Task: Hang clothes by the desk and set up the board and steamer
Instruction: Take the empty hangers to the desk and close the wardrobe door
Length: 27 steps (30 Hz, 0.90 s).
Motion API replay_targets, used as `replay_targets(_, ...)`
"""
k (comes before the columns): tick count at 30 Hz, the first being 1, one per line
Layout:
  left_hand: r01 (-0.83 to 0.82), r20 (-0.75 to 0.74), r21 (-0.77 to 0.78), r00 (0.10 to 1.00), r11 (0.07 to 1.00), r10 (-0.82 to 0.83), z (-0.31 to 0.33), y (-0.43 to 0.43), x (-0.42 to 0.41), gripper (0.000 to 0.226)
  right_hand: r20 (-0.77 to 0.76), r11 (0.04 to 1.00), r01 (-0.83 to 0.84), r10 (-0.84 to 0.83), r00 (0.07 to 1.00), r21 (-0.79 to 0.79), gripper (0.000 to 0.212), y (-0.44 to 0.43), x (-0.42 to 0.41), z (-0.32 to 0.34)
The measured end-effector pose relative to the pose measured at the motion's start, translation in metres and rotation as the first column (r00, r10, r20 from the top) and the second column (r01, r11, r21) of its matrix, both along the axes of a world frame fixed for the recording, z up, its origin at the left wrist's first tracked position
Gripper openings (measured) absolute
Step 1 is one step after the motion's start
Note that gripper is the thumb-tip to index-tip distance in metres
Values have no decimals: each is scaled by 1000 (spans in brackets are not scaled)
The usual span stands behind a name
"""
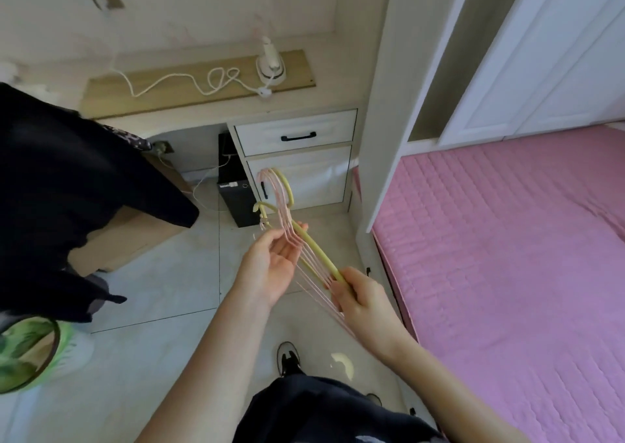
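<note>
Several pink and yellow hangers (306, 251) are held low before the desk (189, 115), the right hand (358, 299) clenched round their bars to keep them bunched, the left hand (274, 260) flat and open against them, likely sorting one out.

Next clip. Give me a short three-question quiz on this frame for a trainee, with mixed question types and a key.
1. True or false: the steamer stands on the wooden board on the desk.
2. How does the right hand meet the bundle of hangers? A) grips it B) hovers clear of it C) lies flat on top of it
3. Fill in: the hangers are pink and ___.
Key: 1 true; 2 A; 3 yellow.
</note>
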<state>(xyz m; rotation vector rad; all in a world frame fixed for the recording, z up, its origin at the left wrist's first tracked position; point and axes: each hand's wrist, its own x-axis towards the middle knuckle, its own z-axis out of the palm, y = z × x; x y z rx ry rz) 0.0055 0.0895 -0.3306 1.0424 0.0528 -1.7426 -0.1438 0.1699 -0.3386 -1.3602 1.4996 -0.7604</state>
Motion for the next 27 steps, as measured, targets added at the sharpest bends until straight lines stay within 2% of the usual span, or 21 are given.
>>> replay_targets(5, -27, -137, -5, 990, 1000, 26, 7, -35, 56, 27, -49, 991, -131, 132, 990, 28, 24, -41, 36, -1)
replay_targets(9, -5, -169, -1, 986, 1000, 5, 10, -54, 86, 33, -75, 958, -277, 283, 956, 81, 19, -72, 47, 0)
replay_targets(13, -7, -179, -12, 984, 1000, 5, 15, -70, 98, 33, -98, 925, -328, 350, 932, 191, 21, -97, 51, -6)
replay_targets(18, 41, -162, -32, 986, 999, -45, 15, -93, 96, 36, 32, 948, -245, 244, 969, 204, 23, -139, 58, 4)
replay_targets(20, 86, -139, -34, 986, 996, -90, 14, -102, 91, 38, 94, 943, -210, 192, 977, 259, 22, -161, 63, 6)
replay_targets(22, 125, -123, -26, 984, 992, -127, 13, -112, 85, 38, 283, 885, -248, 139, 949, 393, 24, -181, 64, 6)
replay_targets(24, 140, -124, -18, 982, 990, -141, 13, -126, 78, 37, 478, 796, -342, 76, 875, 499, 28, -201, 61, 6)
replay_targets(27, 149, -137, -11, 979, 989, -149, 13, -154, 68, 37, 561, 711, -452, 97, 822, 540, 30, -234, 49, 8)
